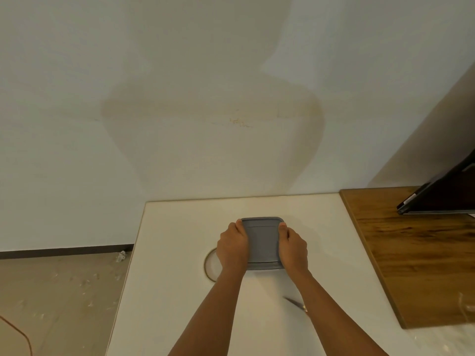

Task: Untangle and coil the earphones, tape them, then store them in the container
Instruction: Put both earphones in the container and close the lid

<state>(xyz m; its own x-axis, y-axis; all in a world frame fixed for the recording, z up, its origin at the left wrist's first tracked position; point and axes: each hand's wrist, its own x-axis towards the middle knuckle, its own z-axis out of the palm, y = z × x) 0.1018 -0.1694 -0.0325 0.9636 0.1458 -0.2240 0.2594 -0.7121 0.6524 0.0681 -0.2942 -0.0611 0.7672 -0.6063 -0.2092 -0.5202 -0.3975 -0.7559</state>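
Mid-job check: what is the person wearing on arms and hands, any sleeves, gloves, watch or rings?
Nothing worn shows. The left hand and right hand are ungloved, with no rings visible. The left forearm and right forearm are bare to the frame's bottom edge: no sleeves, watch, bands or markings.

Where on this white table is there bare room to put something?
Free: the strip between the grey lidded container and the wall; the white table's near-left part. Crowded: centre, left hand and right hand gripping it, tape roll and metal scissors beside.
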